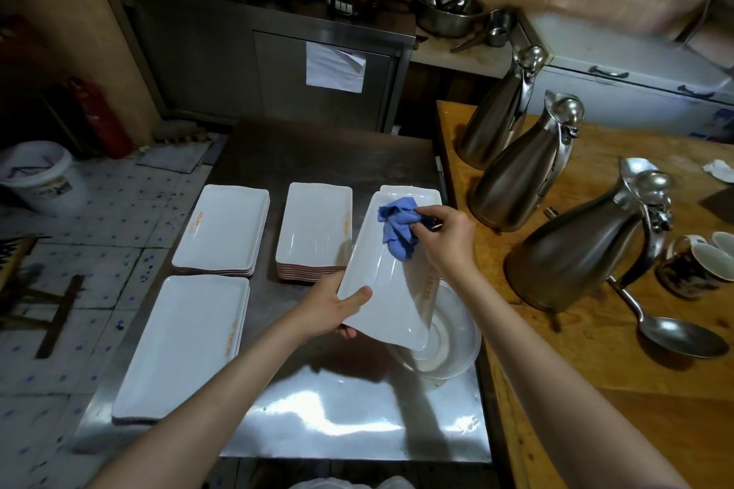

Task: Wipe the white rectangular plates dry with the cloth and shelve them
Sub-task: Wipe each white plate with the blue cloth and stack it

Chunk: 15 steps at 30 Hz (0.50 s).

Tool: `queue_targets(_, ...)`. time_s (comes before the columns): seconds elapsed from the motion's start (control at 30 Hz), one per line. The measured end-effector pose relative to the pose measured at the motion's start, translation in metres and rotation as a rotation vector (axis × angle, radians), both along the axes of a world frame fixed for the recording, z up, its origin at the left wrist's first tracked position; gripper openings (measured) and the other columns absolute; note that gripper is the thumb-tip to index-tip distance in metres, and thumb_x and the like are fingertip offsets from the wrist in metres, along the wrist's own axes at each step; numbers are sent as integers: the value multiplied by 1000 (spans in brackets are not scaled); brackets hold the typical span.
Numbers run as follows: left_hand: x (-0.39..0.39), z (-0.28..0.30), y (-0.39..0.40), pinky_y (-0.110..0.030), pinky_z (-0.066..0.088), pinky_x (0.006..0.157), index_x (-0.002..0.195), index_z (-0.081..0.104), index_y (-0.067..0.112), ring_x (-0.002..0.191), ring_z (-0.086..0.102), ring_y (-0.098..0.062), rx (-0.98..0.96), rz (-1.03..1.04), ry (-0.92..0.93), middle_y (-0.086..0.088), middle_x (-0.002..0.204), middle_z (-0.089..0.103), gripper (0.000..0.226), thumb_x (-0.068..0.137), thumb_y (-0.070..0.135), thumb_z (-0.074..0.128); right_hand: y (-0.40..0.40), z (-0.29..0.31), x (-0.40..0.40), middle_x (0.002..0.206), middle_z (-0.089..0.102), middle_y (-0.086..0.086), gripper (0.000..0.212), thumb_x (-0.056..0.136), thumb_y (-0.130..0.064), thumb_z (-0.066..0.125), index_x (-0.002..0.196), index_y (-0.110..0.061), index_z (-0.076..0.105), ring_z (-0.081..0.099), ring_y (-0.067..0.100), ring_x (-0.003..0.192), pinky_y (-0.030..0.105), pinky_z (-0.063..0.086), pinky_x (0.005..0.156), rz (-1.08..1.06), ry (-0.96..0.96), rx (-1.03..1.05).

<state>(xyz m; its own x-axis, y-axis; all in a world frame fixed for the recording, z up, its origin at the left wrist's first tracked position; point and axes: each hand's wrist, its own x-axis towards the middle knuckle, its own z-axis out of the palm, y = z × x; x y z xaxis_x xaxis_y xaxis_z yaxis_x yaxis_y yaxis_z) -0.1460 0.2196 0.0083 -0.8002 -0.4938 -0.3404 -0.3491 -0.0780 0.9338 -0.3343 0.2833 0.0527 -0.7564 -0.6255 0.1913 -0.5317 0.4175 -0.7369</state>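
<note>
Left hand (337, 310) grips the near left edge of a white rectangular plate (387, 282), thumb on top and fingers curled beneath, holding it tilted above the steel table (341, 421). Right hand (445, 236) pinches a bunched blue cloth (397, 228) and presses it onto the far end of that plate. Directly under the plate's near corner, just right of the left hand, sits a clear glass bowl (456, 341). Left of the left hand lie 3 stacks of plates: 1 near (186, 345), 1 farther left (222, 230), 1 in the middle (315, 230); another plate (433, 195) peeks out beyond the right hand. Right of the right hand, on the wooden counter (595, 365), stand 3 steel jugs (584, 250), with a large spoon (675, 333) and mugs (703, 262) near them.
</note>
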Motion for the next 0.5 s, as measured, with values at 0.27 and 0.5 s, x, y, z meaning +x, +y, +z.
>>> queue_targets(0.27,-4,3,1,-28,55,56,115,58,13,66,65,-10,52,88,-1,3,86,65,27,92,27,60,-3,1,14,96,61,-5,17,88,-8,64,103,-15,69,56,6,81,7,47,68,182,-76,65)
queue_targets(0.5,-2,9,0,-23,54,53,104,54,20,74,55,-9,36,157,55,3,88,54,11,94,25,55,9,-11,33,91,65,1,19,83,-2,66,96,-14,71,61,17,82,22,54,72,384,-111,144)
